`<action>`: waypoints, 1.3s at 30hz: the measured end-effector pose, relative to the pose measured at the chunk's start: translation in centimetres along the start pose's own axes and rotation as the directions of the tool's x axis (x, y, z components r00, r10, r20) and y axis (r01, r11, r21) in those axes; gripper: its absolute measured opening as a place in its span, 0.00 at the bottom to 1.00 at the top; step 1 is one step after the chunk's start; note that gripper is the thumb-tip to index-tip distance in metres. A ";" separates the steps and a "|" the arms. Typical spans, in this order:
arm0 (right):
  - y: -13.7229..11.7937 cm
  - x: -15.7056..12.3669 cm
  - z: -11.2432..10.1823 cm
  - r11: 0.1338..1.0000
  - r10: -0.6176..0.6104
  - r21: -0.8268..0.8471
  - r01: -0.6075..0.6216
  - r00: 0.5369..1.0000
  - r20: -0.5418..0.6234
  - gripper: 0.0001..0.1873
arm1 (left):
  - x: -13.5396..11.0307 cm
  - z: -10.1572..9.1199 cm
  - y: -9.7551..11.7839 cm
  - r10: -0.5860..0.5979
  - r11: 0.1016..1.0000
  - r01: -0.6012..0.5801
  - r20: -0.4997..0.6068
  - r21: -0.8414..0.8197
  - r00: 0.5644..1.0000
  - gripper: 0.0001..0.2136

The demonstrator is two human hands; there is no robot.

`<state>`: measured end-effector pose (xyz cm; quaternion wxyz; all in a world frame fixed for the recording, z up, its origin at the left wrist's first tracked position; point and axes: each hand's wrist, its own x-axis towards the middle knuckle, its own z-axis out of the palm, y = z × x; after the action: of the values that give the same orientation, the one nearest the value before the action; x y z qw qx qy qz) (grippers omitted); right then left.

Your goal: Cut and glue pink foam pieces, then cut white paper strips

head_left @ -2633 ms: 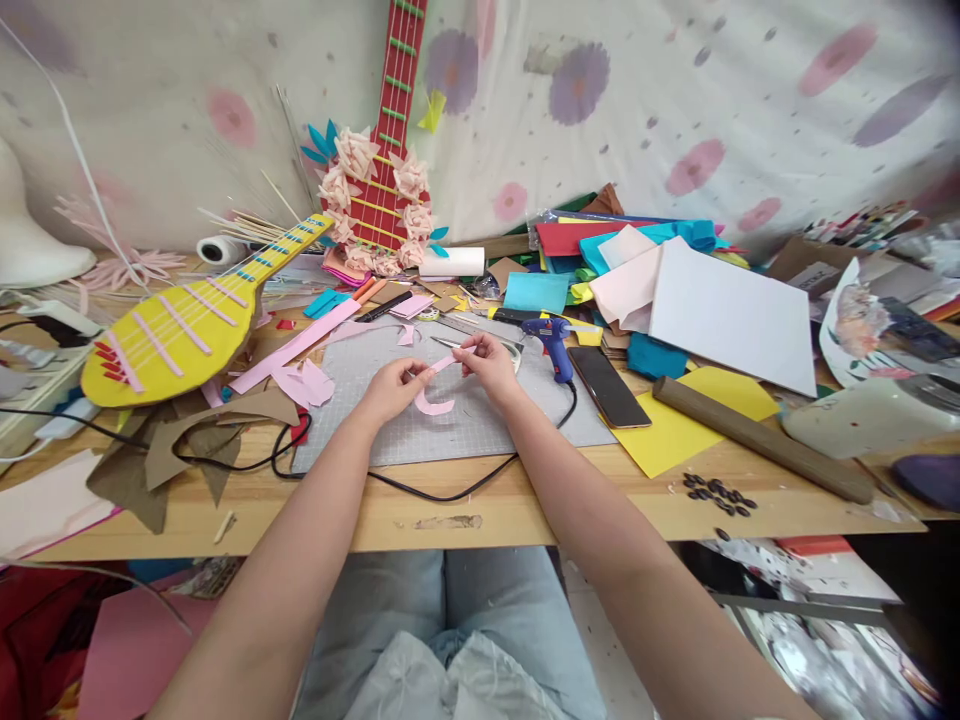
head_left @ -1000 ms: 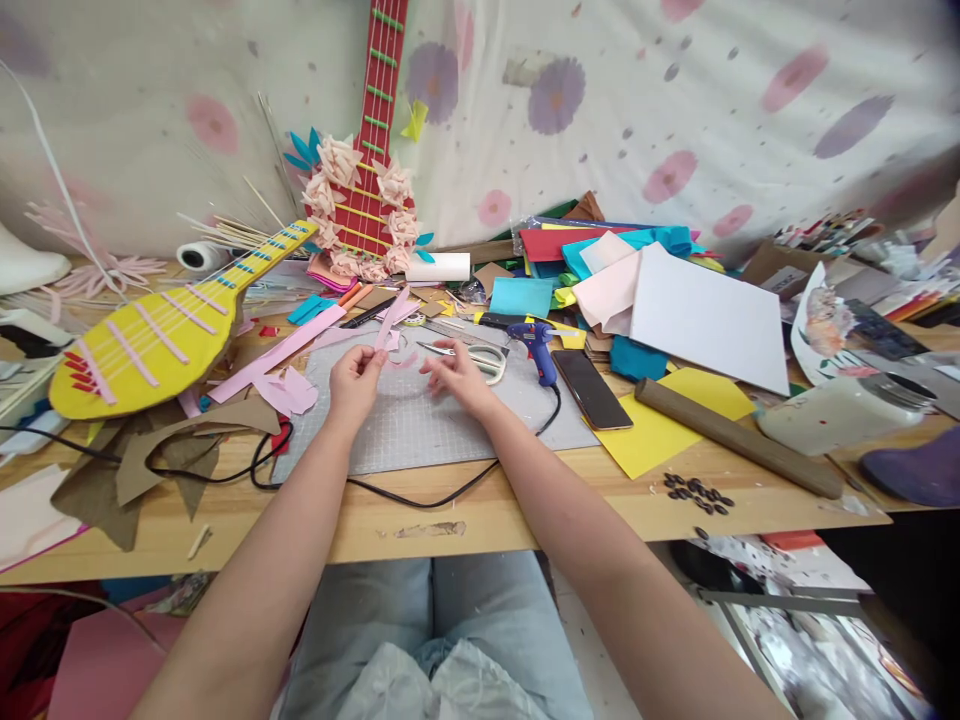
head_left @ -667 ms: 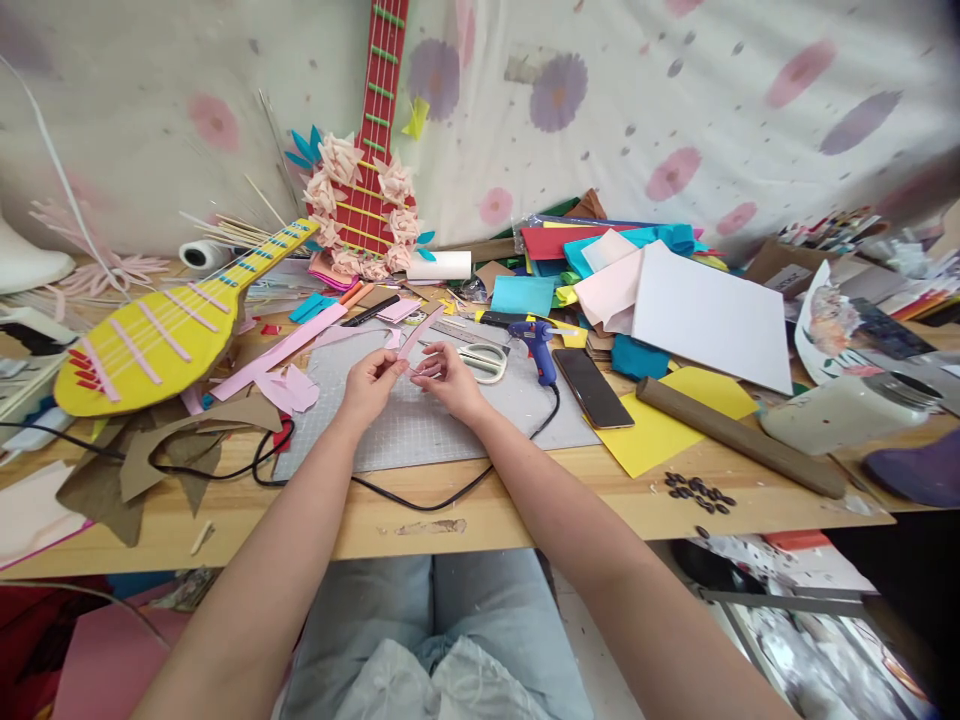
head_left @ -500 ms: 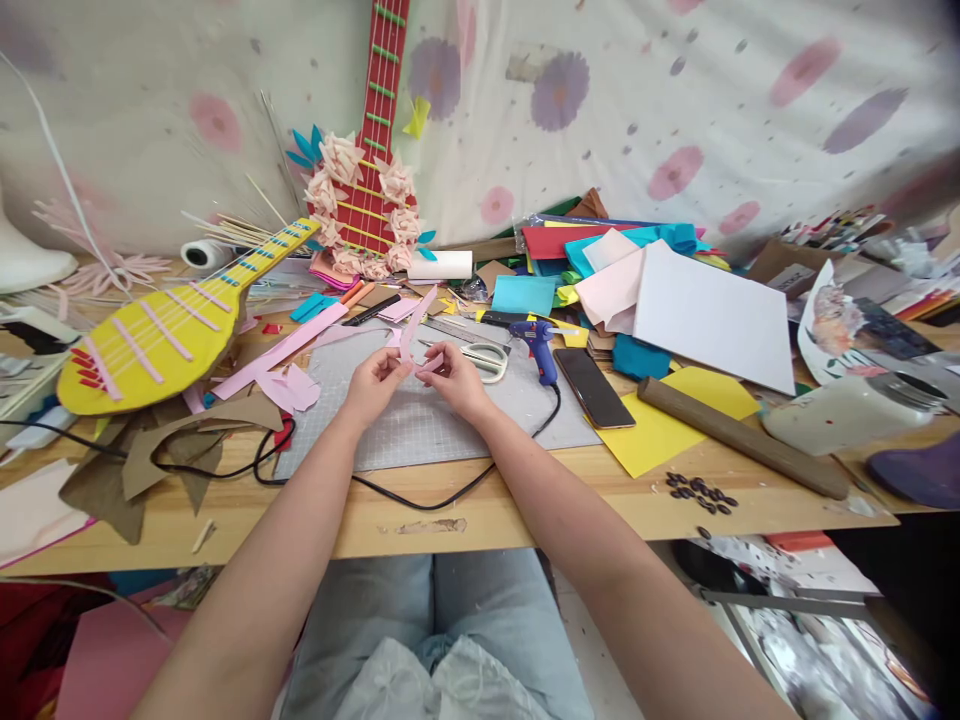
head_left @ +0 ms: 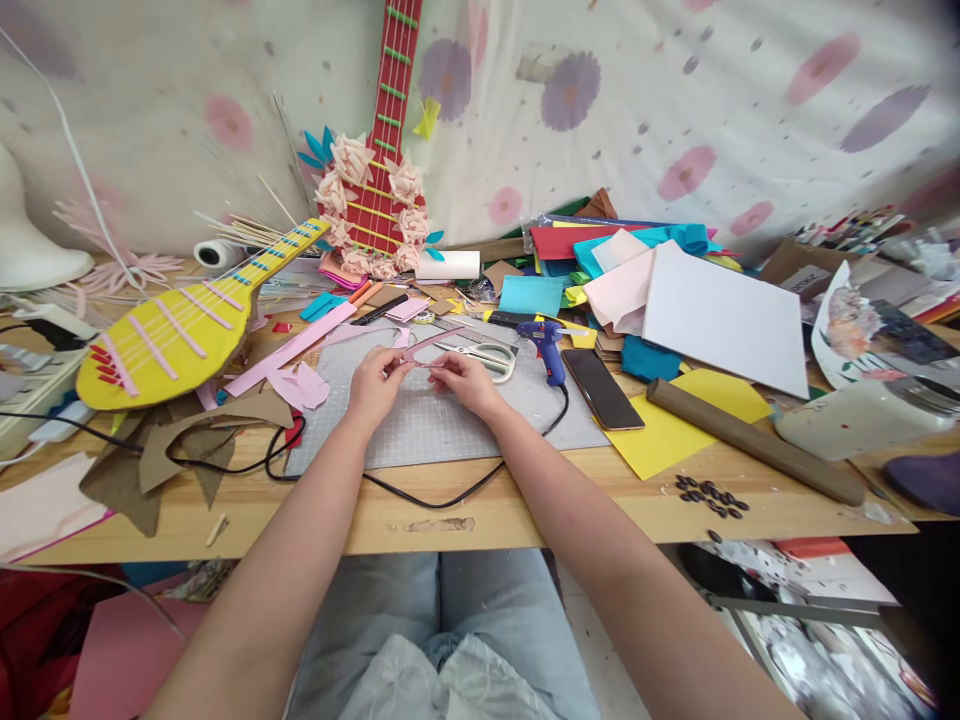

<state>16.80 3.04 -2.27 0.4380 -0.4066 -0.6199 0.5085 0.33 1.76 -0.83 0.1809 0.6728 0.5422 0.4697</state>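
Observation:
Both my hands meet over a grey cutting mat [head_left: 442, 430] on a wooden table. My left hand [head_left: 377, 383] pinches one end of a narrow pink paper strip [head_left: 433, 344]. My right hand [head_left: 469, 379] pinches the same strip just to the right, fingers closed on it. The strip's free end slants up and right, toward the scissors [head_left: 487, 355]. A blue glue gun [head_left: 549, 345] lies beyond my right hand, its black cord looping along the mat's front edge.
A yellow paper guitar [head_left: 180, 330] lies at the left and a red one [head_left: 379, 180] leans on the wall. Coloured paper sheets [head_left: 720, 310], a phone [head_left: 602, 388], a brown roll [head_left: 754, 438], dark seeds [head_left: 709, 495] and cardboard scraps [head_left: 172, 450] crowd the table.
The pink strip, earlier curved between my hands, then held by the left alone, is now pinched by both hands and lies lower and flatter.

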 end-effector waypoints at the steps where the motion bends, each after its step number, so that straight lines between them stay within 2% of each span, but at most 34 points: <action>1: 0.1 0.0 -0.1 0.999 -0.017 -0.050 0.015 0.999 -0.035 0.05 | 0.0 0.0 -0.1 0.004 1.000 -0.004 0.006 -0.010 1.000 0.05; 4: 0.2 0.0 -0.5 0.972 -0.097 -0.224 0.071 0.989 -0.109 0.04 | 0.1 0.1 -0.8 -0.046 0.997 0.048 0.030 -0.067 0.998 0.11; 6: 0.0 -0.1 -0.8 0.948 -0.147 -0.299 0.112 0.985 -0.095 0.04 | 0.2 0.1 -1.2 -0.163 0.980 0.166 0.038 -0.106 0.986 0.16; 9: -0.6 -0.3 -1.3 0.909 -0.196 -0.378 0.174 0.980 -0.020 0.06 | 0.3 -0.1 -1.2 -0.369 0.904 0.377 0.081 -0.200 0.926 0.11; 11: -1.1 -0.4 -1.5 0.871 -0.237 -0.437 0.224 0.971 0.027 0.07 | 0.3 -0.2 -0.5 -0.441 0.834 0.475 0.176 -0.282 0.880 0.08; 15: -1.8 -0.5 -1.6 0.789 -0.322 -0.517 0.330 0.940 0.109 0.09 | 0.0 -0.6 1.0 -0.439 0.737 0.588 0.426 -0.333 0.791 0.13; 19: -2.1 -0.7 -1.2 0.763 -0.322 -0.553 0.335 0.939 0.123 0.11 | -0.1 -0.8 1.6 -0.440 0.680 0.653 0.527 -0.333 0.727 0.13; 22: -2.7 -0.7 -1.6 0.778 -0.308 -0.560 0.286 0.950 0.058 0.17 | 0.0 -0.8 1.5 -0.465 0.613 0.688 0.527 -0.388 0.711 0.12; 25: -4.1 -0.9 -3.7 0.806 -0.240 -0.560 0.191 0.971 -0.014 0.23 | 0.1 -0.7 1.4 -0.487 0.562 0.690 0.492 -0.455 0.722 0.10; 26: -4.6 -1.1 -4.9 0.815 -0.169 -0.563 0.136 0.986 -0.006 0.20 | 0.1 -0.7 1.4 -0.490 0.555 0.682 0.476 -0.476 0.730 0.10; 28: -5.7 -1.8 -7.7 0.807 0.074 -0.590 -0.030 0.996 0.051 0.09 | 0.1 -0.6 1.3 -0.484 0.559 0.654 0.440 -0.510 0.756 0.10; 29: -6.2 -2.3 -9.3 0.773 0.215 -0.624 -0.114 0.973 0.089 0.08 | 0.1 -0.5 1.3 -0.481 0.566 0.638 0.419 -0.522 0.770 0.10; 30: -6.5 -2.8 -10.9 0.728 0.304 -0.661 -0.182 0.950 0.073 0.08 | 0.1 -0.4 1.2 -0.480 0.575 0.621 0.396 -0.533 0.783 0.11; 32: -6.8 -3.8 -13.7 0.617 0.401 -0.724 -0.308 0.915 -0.047 0.06 | 0.2 -0.2 1.1 -0.485 0.586 0.591 0.344 -0.554 0.804 0.10; 34: -6.4 -4.3 -15.7 0.464 0.395 -0.780 -0.419 0.886 -0.241 0.12 | 0.2 0.1 1.1 -0.501 0.588 0.570 0.295 -0.573 0.814 0.10; 35: -6.0 -4.3 -16.3 0.417 0.331 -0.788 -0.453 0.883 -0.332 0.16 | 0.2 0.2 1.1 -0.507 0.589 0.563 0.277 -0.579 0.816 0.10; 37: -4.8 -3.9 -16.6 0.404 0.161 -0.778 -0.481 0.875 -0.457 0.22 | 0.2 0.4 1.0 -0.517 0.593 0.559 0.259 -0.579 0.816 0.09; 39: -3.4 -3.0 -15.9 0.440 0.068 -0.777 -0.449 0.880 -0.470 0.24 | 0.2 0.5 1.0 -0.517 0.599 0.557 0.253 -0.575 0.818 0.09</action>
<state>32.65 4.05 2.30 0.1943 -0.7506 -0.6237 0.0993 1.29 1.73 -0.20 0.5422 0.3924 0.5254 0.5253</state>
